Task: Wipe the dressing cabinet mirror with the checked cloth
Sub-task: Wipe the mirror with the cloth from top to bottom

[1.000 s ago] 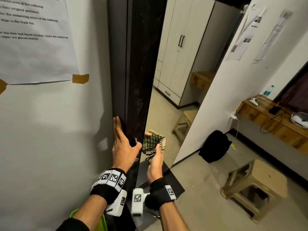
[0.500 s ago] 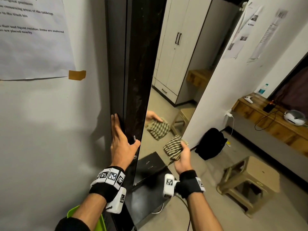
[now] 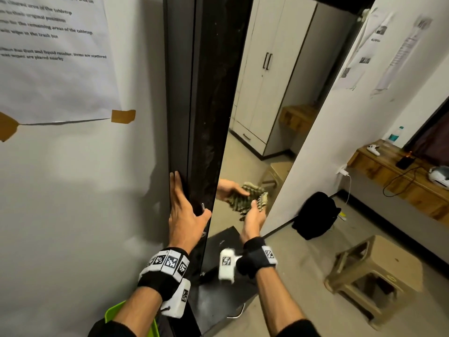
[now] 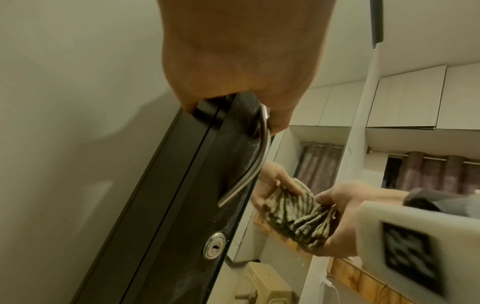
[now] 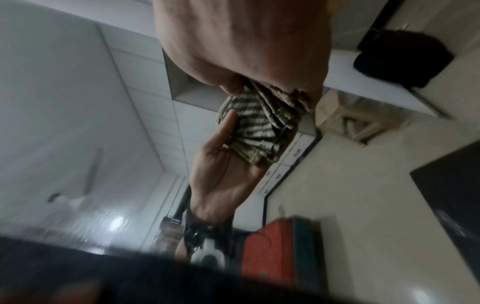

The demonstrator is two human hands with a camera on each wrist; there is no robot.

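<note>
The tall dressing cabinet mirror [image 3: 267, 93] sits on a dark door [image 3: 209, 93] seen almost edge-on. My left hand [image 3: 184, 215] grips the door's edge, fingers flat behind it and thumb in front by the metal handle [image 4: 249, 164]. Bunched in my right hand [image 3: 254, 217] is the green-and-cream checked cloth [image 3: 261, 203], pressed to the lower glass where it meets its own reflection. From the right wrist, the cloth [image 5: 272, 98] shows under my knuckles, with the mirrored palm below it. The left wrist view has the cloth [image 4: 306, 224] between my hand and its reflection.
A keyhole [image 4: 214, 245] sits below the handle. A beige plastic stool [image 3: 379, 276] and a black backpack [image 3: 315, 215] stand on the floor to the right. A wooden shelf [image 3: 388, 171] runs along the right wall. A taped paper [image 3: 53, 57] hangs left; a green bin [image 3: 114, 314] is below.
My right hand swung the cloth right and off the glass, then came back left and up so that the cloth meets the mirror again. My left hand kept its hold on the door.
</note>
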